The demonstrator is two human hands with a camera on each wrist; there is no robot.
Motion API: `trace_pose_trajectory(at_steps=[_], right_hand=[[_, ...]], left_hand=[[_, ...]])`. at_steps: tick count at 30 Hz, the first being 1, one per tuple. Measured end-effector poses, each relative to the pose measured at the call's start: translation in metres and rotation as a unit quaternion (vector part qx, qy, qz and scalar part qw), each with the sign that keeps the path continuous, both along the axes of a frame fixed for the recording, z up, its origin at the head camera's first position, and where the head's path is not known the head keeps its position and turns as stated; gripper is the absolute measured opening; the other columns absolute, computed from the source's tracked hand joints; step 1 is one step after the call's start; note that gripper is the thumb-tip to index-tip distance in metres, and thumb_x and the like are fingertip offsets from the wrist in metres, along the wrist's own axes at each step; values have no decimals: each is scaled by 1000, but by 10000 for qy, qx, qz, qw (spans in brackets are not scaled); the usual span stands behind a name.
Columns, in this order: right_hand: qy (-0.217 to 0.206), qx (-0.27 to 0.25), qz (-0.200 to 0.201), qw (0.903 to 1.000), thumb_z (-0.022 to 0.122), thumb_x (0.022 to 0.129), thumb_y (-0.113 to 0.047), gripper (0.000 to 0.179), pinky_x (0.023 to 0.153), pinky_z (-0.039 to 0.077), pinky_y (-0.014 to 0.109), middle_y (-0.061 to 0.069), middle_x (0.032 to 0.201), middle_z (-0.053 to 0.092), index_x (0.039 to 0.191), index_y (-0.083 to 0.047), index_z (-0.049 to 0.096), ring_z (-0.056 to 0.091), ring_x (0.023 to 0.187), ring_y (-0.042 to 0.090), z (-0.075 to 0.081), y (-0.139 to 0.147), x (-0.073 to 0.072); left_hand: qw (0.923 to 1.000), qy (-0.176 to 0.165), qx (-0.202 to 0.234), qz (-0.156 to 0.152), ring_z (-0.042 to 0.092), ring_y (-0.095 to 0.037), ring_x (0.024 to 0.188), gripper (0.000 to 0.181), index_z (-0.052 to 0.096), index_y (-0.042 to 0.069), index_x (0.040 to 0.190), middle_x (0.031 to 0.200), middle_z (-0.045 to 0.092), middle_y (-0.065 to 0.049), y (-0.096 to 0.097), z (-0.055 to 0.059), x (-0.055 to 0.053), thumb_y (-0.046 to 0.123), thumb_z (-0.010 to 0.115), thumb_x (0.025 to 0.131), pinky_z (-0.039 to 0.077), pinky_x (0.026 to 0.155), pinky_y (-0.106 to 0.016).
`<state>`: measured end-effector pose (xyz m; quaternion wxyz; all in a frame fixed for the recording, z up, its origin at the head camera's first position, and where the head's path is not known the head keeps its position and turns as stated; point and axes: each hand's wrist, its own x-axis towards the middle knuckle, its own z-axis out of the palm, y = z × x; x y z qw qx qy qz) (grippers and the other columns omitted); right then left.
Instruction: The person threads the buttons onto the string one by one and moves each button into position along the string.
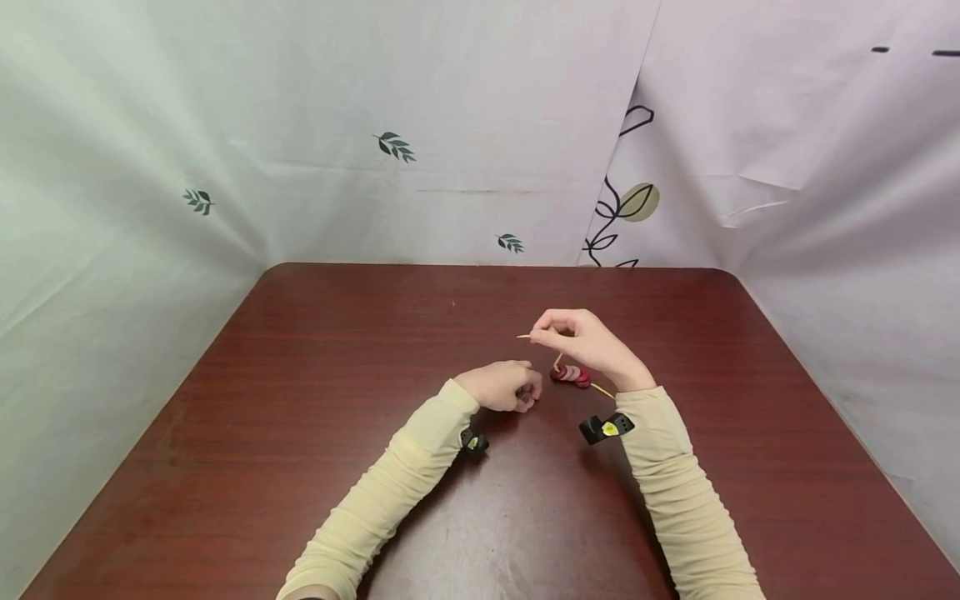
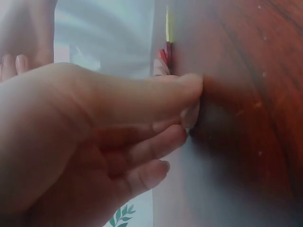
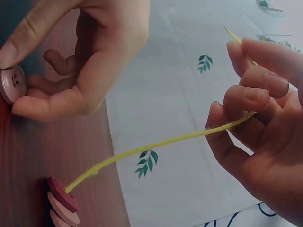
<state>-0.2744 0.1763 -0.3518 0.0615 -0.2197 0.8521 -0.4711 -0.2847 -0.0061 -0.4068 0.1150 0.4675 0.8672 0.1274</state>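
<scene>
Between its thumb and fingers my left hand (image 1: 501,386) pinches a pale pink button (image 3: 13,86) with small holes, close over the tabletop. My right hand (image 1: 596,343), raised above the table, pinches a yellow string (image 3: 161,142) near its pointed tip, which sticks out past the fingertips. From the right hand's fingers the string runs down to a stack of red and pink buttons (image 1: 572,375) threaded on it. The stack lies on the table just right of the left hand. In the left wrist view, the left thumb and fingers hide much of the pinched button (image 2: 190,115).
The dark red-brown wooden table (image 1: 337,333) has rounded far corners. Pale cloth (image 1: 315,100) with leaf prints hangs behind it and along both sides. Black camera straps (image 1: 606,428) sit at both wrists, over cream sleeves (image 1: 405,467).
</scene>
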Motion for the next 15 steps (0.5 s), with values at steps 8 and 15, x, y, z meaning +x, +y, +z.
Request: trace_pose_trajectory(at_steps=[8, 15], right_hand=[[-37, 46, 67, 10000, 64, 93, -26, 13, 59, 41, 26, -6, 66, 58, 92, -14, 69, 47, 64, 15, 0, 0, 1], [1, 154, 134, 9998, 64, 93, -25, 13, 60, 41, 26, -6, 68, 59, 92, -14, 69, 46, 66, 12, 0, 0, 1]], left_hand=[[9990, -141, -187, 370, 51, -7, 71, 13, 65, 7, 92, 79, 56, 3, 0, 0, -2, 12, 71, 81, 41, 66, -18], [9996, -69, 23, 258, 50, -6, 70, 9, 69, 9, 86, 79, 56, 3, -6, 3, -6, 12, 73, 78, 41, 65, -16]])
